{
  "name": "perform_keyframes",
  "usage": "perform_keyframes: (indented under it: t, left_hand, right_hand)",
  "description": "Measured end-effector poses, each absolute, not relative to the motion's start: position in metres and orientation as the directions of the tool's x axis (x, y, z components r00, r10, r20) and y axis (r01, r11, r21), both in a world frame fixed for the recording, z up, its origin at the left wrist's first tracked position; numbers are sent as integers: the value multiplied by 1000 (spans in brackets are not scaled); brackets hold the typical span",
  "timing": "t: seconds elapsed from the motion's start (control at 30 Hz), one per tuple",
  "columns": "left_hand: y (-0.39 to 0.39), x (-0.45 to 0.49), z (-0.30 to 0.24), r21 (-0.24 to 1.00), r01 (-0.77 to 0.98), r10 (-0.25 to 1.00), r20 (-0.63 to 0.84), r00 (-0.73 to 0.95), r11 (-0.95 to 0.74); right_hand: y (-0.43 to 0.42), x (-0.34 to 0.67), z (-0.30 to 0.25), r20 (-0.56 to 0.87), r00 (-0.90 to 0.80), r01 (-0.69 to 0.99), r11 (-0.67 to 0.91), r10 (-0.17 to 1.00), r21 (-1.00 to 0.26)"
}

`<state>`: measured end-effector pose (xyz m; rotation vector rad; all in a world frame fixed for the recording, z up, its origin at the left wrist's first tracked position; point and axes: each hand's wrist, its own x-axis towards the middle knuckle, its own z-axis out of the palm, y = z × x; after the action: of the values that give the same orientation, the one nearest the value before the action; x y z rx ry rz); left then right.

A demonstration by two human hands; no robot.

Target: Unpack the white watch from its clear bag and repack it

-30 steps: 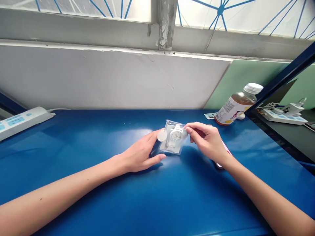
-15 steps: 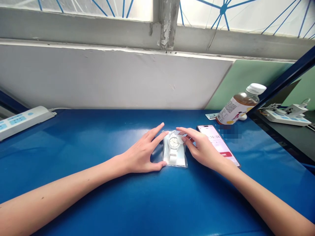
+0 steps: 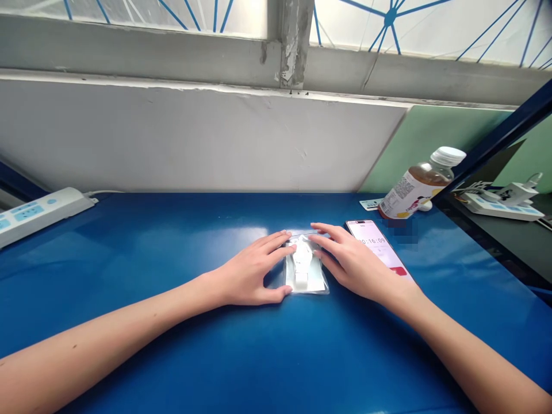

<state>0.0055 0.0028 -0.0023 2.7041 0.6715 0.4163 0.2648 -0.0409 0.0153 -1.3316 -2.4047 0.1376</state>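
Note:
A white wristwatch (image 3: 303,257) lies flat in a clear plastic pouch (image 3: 319,286) with a pale card under it. My left hand (image 3: 254,270) is open at the pouch's left side, fingertips on its upper left part and the thumb at the lower left edge. From the right, my right hand (image 3: 347,259) reaches over the pouch with its fingers stretched and apart, fingertips at the upper right edge beside the watch face. Glare and the fingers make the dial hard to make out.
A phone (image 3: 379,244) showing a running timer lies just right of my right hand, partly under it. Behind it stand a drink bottle (image 3: 416,184) and a small card (image 3: 370,204). A power strip (image 3: 47,210) sits at the far left of the blue table (image 3: 259,356).
My right fingers have opened from a pinch on a small round clear piece by the dial and now spread on the pouch. My left index and middle fingers have come down onto the pouch.

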Motion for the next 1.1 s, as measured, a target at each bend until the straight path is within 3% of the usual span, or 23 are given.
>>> perform_keyframes:
  t: [0.13,0.33,0.57,0.9,1.1]
  left_hand:
    - [3,5,-5,362,416,507,206,837,-834]
    - [2,6,-3,383,470,564,181,806,-795]
    - [1,7,1,391,493,576,124,808,-777]
    - [1,7,0,358,523,587,95,804,-773]
    - [1,8,3,361,521,583,81,809,-773]
  right_hand:
    - [-44,268,24,186,-591,761,619,785,-195]
    - [-44,269,18,44,-582,775,571,812,-271]
    - [-44,269,16,19,-552,775,521,834,-358]
    - [-46,265,16,-72,-466,856,429,882,-287]
    - [-47,265,10,-31,-479,849,453,877,-273]
